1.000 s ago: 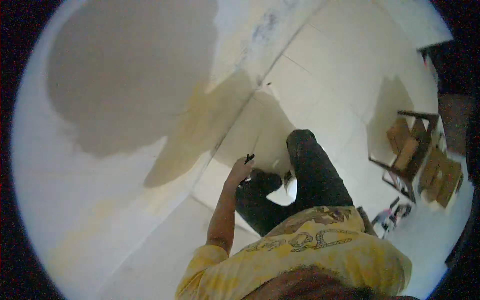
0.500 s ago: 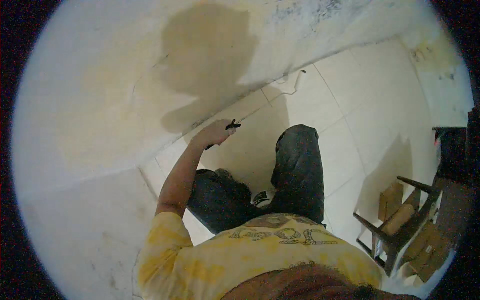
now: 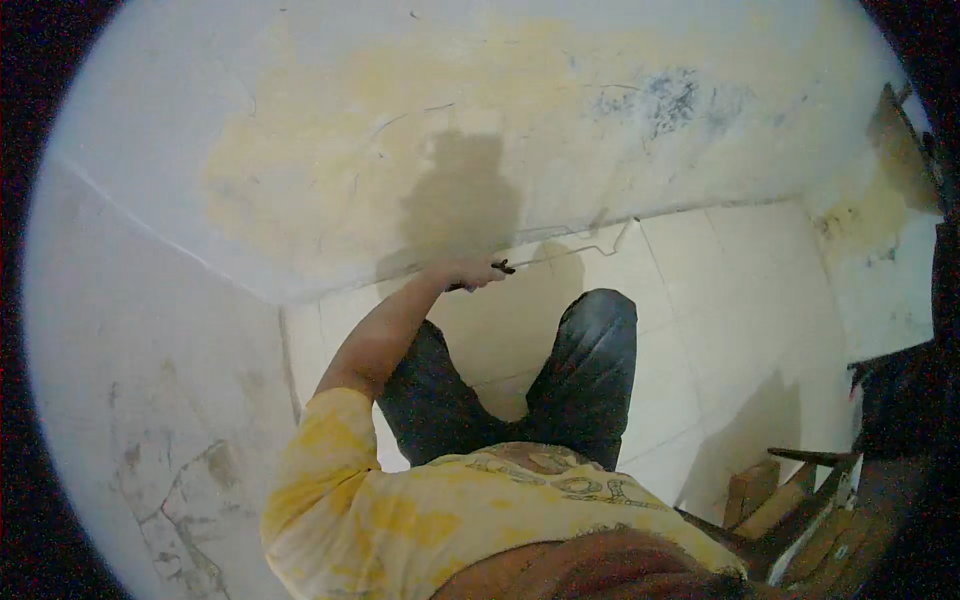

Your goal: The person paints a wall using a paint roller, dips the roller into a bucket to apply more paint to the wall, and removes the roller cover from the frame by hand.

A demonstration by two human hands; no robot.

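Note:
My left hand [image 3: 472, 273] is closed around the black handle of a paint roller [image 3: 625, 236]. From the handle a thin bent metal rod runs to the right, ending in a slim pale roller head by the foot of the wall [image 3: 400, 80]. Whether the head touches the wall or the floor I cannot tell. Below the hand, my two bent knees in dark trousers [image 3: 585, 370] stick out over the tiled floor [image 3: 720, 300]. My right hand is out of view.
Yellowish stains and a dark patch mark the wall ahead; a second, cracked wall [image 3: 200, 420] stands at my left. At the lower right are a dark wooden stool or chair frame [image 3: 800, 500], a small cardboard box [image 3: 750, 490] and a dark piece of furniture [image 3: 900, 400].
The view has tipped up, showing more of the wall. My left hand has shifted slightly right with the paint roller, relative to my knees it sits a little farther forward.

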